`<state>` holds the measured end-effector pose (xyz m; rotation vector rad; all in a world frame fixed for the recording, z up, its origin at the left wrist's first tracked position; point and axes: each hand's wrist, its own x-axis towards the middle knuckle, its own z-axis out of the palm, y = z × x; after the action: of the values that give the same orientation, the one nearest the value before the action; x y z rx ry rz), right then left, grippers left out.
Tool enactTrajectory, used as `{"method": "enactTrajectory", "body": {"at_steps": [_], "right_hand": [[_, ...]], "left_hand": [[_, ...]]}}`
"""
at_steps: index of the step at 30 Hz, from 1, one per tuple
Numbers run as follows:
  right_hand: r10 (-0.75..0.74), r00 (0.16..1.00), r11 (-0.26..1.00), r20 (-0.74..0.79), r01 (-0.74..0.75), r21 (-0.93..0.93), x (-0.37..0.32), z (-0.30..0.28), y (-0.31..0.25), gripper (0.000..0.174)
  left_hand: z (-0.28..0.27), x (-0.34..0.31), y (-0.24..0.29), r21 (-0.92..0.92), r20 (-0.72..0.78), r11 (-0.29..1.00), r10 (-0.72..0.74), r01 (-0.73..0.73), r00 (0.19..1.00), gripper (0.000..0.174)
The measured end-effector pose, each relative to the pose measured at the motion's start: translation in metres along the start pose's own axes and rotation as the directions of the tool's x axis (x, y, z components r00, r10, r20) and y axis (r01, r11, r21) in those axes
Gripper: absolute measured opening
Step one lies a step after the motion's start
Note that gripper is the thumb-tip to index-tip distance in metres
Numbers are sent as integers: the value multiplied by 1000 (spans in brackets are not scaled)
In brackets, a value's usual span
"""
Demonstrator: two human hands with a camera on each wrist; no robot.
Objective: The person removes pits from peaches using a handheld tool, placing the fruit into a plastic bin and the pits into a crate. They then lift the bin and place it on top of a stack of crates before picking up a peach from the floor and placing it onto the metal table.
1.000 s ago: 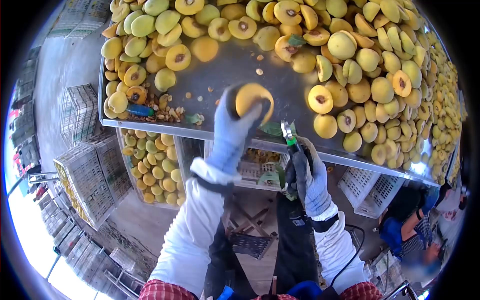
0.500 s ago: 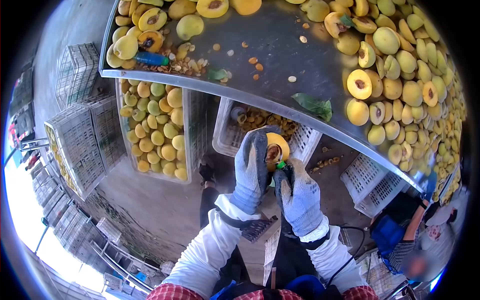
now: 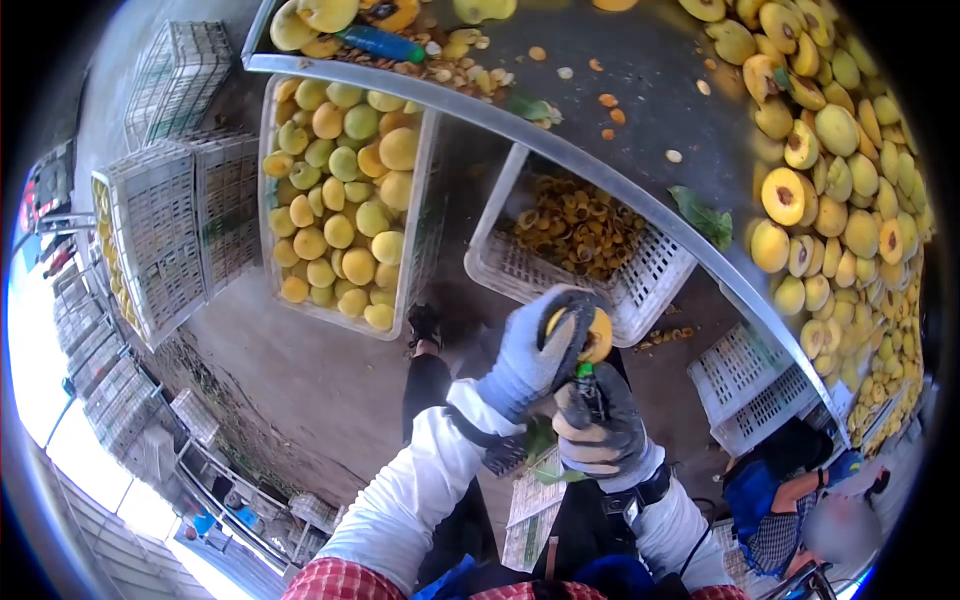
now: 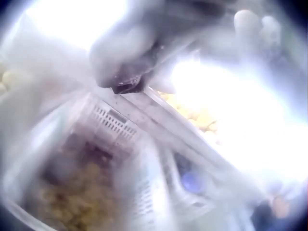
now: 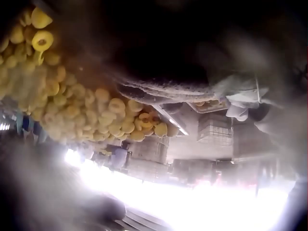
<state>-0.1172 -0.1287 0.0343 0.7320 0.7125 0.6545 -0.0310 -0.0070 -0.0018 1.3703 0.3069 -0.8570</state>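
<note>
My gloved left hand (image 3: 535, 350) grips a yellow peach half (image 3: 600, 336), its fingers wrapped over the top and near side. Just below, my gloved right hand (image 3: 605, 440) holds a small pitting tool (image 3: 592, 400) by its black handle, the green collar pointing up at the peach. The tool's metal tip is hidden behind the fruit and fingers. Both hands are in front of a white crate (image 3: 480, 262) with pits and scraps (image 3: 575, 225) inside. The left wrist view is blurred, with dark glove fingers (image 4: 127, 77) above that crate.
A metal table (image 3: 640, 110) carries heaped peach halves (image 3: 850, 190), pale kernels and a blue-handled tool (image 3: 380, 43). Beneath its edge stands a crate of whole-looking peaches (image 3: 340, 235). Stacked crates (image 3: 170, 230) stand left; empty crates (image 3: 745, 375) and another person (image 3: 775, 520) are at right.
My left hand has brought the peach half down from over the table to the tool in my right hand. Both hands have since turned, and the head view has tilted downward.
</note>
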Motion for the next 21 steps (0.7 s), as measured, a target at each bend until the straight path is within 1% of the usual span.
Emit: {"method": "enactTrajectory", "body": {"at_steps": [1, 2, 3, 4, 5, 6, 7, 8, 9, 10, 11, 12, 13, 14, 15, 16, 18, 19, 20, 21], "right_hand": [[18, 994, 1000, 111, -17, -10, 3, -11, 1, 47], [12, 989, 1000, 149, -15, 14, 9, -16, 5, 46], [-26, 975, 999, 222, 18, 40, 10, -16, 10, 45], [-64, 955, 996, 291, 45, 71, 11, -13, 11, 45], [-93, 951, 994, 294, 71, 86, 11, -12, 2, 45], [-76, 967, 997, 244, 66, 49, 9, -17, -10, 48], [-97, 994, 968, -42, 84, -238, 7, -18, -24, 49], [-194, 932, 867, -305, 17, -499, 9, -19, -32, 51], [-389, 753, 575, -531, -252, -778, 16, 2, -32, 40], [-681, 634, 80, -366, -432, -898, 27, 0, -32, 24], [-779, 581, -120, -238, -510, -852, 33, 5, -34, 24], [-840, 536, -300, -86, -589, -750, 36, 14, -40, 25], [-842, 535, -394, 72, -518, -759, 33, 18, -56, 21], [-825, 519, -486, 224, -448, -750, 32, 23, -69, 21], [-854, 447, -461, 265, -415, -784, 41, 42, -66, 24], [-879, 372, -438, 300, -377, -816, 51, 63, -63, 27], [-778, 233, -627, 583, -238, -742, 65, 76, -82, 31], [-711, 194, -703, 676, -214, -678, 69, 84, -94, 32], [-631, 147, -773, 761, -196, -603, 73, 93, -105, 33], [-594, 133, -797, 794, -236, -556, 79, 107, -110, 32]], "left_hand": [[3, -10, -7, -89, -51, 996, -22, 18, 998, 23], [-3, -11, -21, -410, -13, 856, -351, 315, 936, 31], [-8, -17, -44, -7, -127, 993, 112, -114, 986, 39], [-16, -26, -71, 412, -40, 769, 551, -488, 834, 47], [-27, -35, -94, 451, -62, 781, 511, -433, 857, 60], [-37, -40, -98, 555, -110, 746, 505, -368, 856, 49], [-51, -39, -99, 458, -212, 842, 415, -285, 885, 41], [-67, -38, -100, 329, -316, 925, 296, -189, 901, 35], [-85, -32, -88, 195, -429, 975, 179, -103, 885, 31], [-105, -23, -77, 168, -513, 982, 161, -86, 843, 27], [-125, -11, -66, 244, -567, 965, 225, -99, 792, 24], [-146, 5, -55, 324, -599, 942, 278, -90, 751, 25], [-162, 22, -41, 545, -565, 823, 501, -158, 656, 26], [-174, 35, -28, 662, -554, 741, 584, -111, 593, 29], [-192, 52, -28, 833, -439, 553, 702, -39, 561, 32], [-212, 71, -37, 934, -290, 356, 743, 11, 603, 40], [-234, 87, -69, 988, -140, 37, 629, 150, 765, 45], [-239, 88, -74, 991, -118, 34, 655, 126, 747, 43], [-244, 91, -77, 991, -137, 84, 656, 109, 742, 44], [-249, 92, -75, 987, -155, 134, 653, 88, 741, 44]]}}
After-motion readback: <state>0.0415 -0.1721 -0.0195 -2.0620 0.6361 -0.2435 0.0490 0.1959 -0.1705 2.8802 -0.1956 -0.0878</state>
